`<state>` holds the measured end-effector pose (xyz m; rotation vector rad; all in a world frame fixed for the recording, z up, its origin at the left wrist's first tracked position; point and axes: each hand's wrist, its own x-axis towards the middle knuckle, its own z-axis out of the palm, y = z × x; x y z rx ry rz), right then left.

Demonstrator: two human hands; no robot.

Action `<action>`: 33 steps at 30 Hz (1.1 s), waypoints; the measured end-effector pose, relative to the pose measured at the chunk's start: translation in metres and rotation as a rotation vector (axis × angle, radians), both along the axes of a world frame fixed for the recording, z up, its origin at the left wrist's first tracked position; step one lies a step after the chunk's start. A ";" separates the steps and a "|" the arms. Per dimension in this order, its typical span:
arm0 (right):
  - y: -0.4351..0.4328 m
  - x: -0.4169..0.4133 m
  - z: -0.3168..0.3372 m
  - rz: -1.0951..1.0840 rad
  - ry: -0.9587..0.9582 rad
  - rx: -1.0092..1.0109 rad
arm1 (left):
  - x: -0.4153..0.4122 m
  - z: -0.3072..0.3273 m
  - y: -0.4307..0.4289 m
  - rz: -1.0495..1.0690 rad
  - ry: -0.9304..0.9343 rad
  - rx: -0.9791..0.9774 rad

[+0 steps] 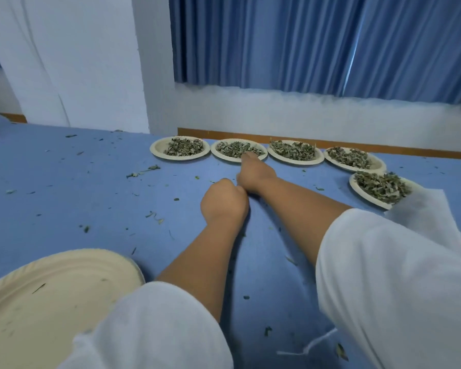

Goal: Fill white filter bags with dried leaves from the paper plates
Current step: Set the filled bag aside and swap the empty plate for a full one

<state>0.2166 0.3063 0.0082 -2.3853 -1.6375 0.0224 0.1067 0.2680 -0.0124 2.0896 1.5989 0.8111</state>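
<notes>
Several paper plates of dried green leaves stand in a row at the far edge of the blue table. My right hand (253, 173) reaches to the second plate (238, 150) from the left, its fingers bunched to a point and pinching dried leaves (230, 149) at the plate's near side. My left hand (222, 199) rests on the cloth just behind it, curled in a fist seen from the back, with nothing showing in it. White filter-bag fabric (426, 209) lies at the right, overlapping the nearest leaf plate (378, 186). A white drawstring (310, 346) lies near the front edge.
A large paper plate (53, 296) holding only crumbs sits at the near left. Leaf bits are scattered over the blue tablecloth (91, 195). Behind the plates are a wooden strip, a white wall and blue curtains (317, 43). White sleeves cover both my upper arms.
</notes>
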 end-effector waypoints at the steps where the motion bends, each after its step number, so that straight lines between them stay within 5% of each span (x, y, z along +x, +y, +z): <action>1: 0.007 0.002 -0.002 -0.009 -0.009 0.002 | 0.001 -0.001 0.001 0.000 -0.004 0.007; 10: 0.014 0.003 -0.009 -0.010 -0.030 0.083 | -0.004 -0.003 0.003 -0.026 -0.085 -0.039; 17: -0.038 -0.018 0.007 0.077 -0.113 0.015 | -0.027 0.020 0.000 -0.202 -0.062 -0.285; 33: -0.256 -0.119 0.048 0.429 -0.170 -0.248 | -0.136 0.043 -0.177 -0.231 -0.042 -0.060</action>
